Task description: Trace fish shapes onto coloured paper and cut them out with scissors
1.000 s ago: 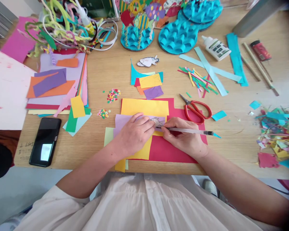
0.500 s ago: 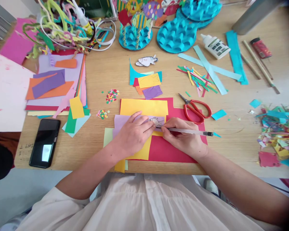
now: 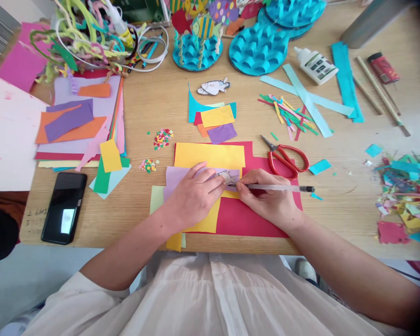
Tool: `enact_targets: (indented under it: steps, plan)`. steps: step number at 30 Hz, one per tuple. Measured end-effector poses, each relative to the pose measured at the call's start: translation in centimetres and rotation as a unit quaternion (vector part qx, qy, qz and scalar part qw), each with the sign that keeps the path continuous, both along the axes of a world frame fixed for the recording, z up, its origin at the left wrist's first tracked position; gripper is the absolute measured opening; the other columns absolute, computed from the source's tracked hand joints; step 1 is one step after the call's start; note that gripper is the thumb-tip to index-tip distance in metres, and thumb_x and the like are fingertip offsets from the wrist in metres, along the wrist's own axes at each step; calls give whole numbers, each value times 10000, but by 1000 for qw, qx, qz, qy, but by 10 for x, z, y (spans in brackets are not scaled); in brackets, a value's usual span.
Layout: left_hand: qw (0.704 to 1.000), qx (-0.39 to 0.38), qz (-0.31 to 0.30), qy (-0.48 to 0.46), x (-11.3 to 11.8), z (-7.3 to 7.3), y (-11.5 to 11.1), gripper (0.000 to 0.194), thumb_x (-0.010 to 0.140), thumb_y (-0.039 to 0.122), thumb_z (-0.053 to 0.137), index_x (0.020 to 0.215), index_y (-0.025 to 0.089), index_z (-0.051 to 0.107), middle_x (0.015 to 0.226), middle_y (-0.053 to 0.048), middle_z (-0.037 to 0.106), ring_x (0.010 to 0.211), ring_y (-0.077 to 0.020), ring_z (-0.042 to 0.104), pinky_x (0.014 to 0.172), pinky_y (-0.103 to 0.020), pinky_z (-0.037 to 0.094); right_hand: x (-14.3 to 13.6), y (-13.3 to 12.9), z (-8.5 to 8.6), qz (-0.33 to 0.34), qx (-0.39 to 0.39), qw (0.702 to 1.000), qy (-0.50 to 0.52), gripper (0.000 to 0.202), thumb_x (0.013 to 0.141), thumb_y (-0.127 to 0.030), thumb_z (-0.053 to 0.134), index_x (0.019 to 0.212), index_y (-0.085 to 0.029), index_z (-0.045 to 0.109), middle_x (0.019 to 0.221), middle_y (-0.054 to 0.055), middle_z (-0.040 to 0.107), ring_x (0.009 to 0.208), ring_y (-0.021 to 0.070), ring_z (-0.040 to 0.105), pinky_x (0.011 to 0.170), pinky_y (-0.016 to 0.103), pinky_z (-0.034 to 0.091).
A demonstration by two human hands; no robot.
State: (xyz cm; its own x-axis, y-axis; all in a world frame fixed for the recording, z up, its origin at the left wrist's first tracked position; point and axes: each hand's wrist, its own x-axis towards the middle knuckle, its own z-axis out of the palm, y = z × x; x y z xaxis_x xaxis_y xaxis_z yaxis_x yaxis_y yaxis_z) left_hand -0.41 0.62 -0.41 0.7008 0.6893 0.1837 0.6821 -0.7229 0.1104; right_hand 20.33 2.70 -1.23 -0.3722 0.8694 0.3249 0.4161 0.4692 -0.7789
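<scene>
My right hand (image 3: pixel 266 198) grips a slim pen (image 3: pixel 283 187), its tip low at a small paper fish cut-out (image 3: pixel 227 176). My left hand (image 3: pixel 198 193) lies flat with fingers stretched out, its fingertips pressing the cut-out onto a lilac paper strip (image 3: pixel 173 177). Part of the fish is hidden under those fingers. Beneath are yellow paper (image 3: pixel 210 155) and a red sheet (image 3: pixel 255 217). Red-handled scissors (image 3: pixel 287 161) lie just beyond my right hand.
Paper scraps (image 3: pixel 217 116) and another fish cut-out (image 3: pixel 214 87) lie ahead. A phone (image 3: pixel 63 207) rests at left, a glue bottle (image 3: pixel 315 65) at back right. Blue scalloped discs (image 3: pixel 258 50) stand at the back. Cuttings (image 3: pixel 406 186) pile up at right.
The pen's back end has swung slightly toward me and to the right with my right hand. My left hand stays in place. The view shifts slightly.
</scene>
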Motion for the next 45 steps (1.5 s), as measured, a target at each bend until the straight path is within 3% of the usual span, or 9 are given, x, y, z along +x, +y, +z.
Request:
enact_targets:
  steps: [15, 23, 34, 37, 42, 45]
  plan:
    - [1000, 3, 2, 4, 2, 3, 0, 290, 957, 122, 414, 1130, 142, 646, 1158, -67, 670, 1071, -199, 541, 1094, -435, 347, 0, 0, 0, -29, -17, 999, 8, 141, 821, -190, 620, 725, -219, 521, 571, -16, 588, 482, 125, 549, 400, 232, 411]
    - [1000, -5, 2, 4, 1, 2, -1, 282, 950, 121, 432, 1140, 143, 640, 1166, -72, 667, 1088, -201, 535, 1096, -439, 345, 0, -1, -2, -38, 17, 999, -13, 145, 822, -184, 614, 721, -221, 517, 550, -23, 587, 474, 126, 553, 403, 231, 406]
    - [1000, -8, 4, 9, 1, 2, -1, 286, 956, 134, 425, 1140, 145, 644, 1163, -71, 667, 1078, -199, 537, 1098, -438, 347, 0, 0, -1, -7, 15, 1000, -15, 142, 839, -188, 596, 726, -220, 518, 582, -12, 601, 492, 123, 565, 428, 235, 428]
    - [1000, -9, 2, 11, 1, 3, 0, 287, 957, 138, 427, 1150, 145, 640, 1178, -71, 663, 1082, -200, 535, 1096, -437, 350, 1, -1, -1, 0, 17, 1000, 1, 134, 832, -185, 605, 737, -227, 519, 596, -10, 609, 487, 124, 561, 432, 247, 439]
    - [1000, -8, 2, 9, 1, 4, 0, 286, 952, 122, 432, 1146, 144, 641, 1172, -61, 668, 1061, -199, 536, 1091, -432, 350, 5, -2, 0, -61, 24, 992, 110, 154, 814, -110, 607, 788, -237, 526, 670, 30, 630, 564, 159, 595, 497, 298, 473]
    - [1000, -10, 3, 7, 1, 4, -1, 285, 951, 123, 431, 1136, 140, 646, 1167, -56, 671, 1054, -202, 536, 1091, -432, 349, 6, -1, -1, -46, 18, 994, 102, 160, 793, -103, 620, 765, -228, 523, 646, 17, 615, 527, 149, 581, 472, 288, 450]
